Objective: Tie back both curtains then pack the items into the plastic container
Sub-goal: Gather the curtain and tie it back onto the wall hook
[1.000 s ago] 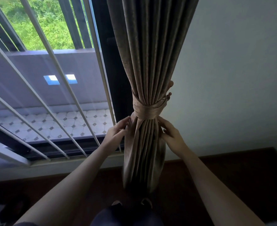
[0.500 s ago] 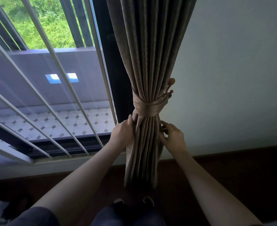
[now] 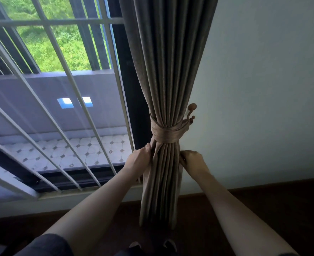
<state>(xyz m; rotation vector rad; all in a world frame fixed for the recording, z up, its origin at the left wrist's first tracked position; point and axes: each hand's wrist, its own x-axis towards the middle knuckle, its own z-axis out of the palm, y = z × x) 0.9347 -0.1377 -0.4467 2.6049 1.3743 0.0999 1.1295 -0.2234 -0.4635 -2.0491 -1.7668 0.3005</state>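
A brown pleated curtain (image 3: pixel 171 71) hangs bunched in the middle of the view, against the white wall. A matching fabric tieback (image 3: pixel 166 133) is wrapped around it and looped onto a brown wall hook (image 3: pixel 190 115) on its right. Just below the tieback, my left hand (image 3: pixel 138 159) grips the curtain's left folds with closed fingers. My right hand (image 3: pixel 192 159) pinches the right-hand folds at the same height. No plastic container or loose items show in this view.
A window with white slanted bars (image 3: pixel 60 108) fills the left side, with a tiled balcony and greenery outside. The dark window frame (image 3: pixel 132 89) stands right beside the curtain. A dark wooden floor (image 3: pixel 263 209) lies below, and my feet show at the bottom edge.
Both hands have closed on the curtain folds just under the tieback and slid slightly lower. The camera has tilted upward, showing more of the window.
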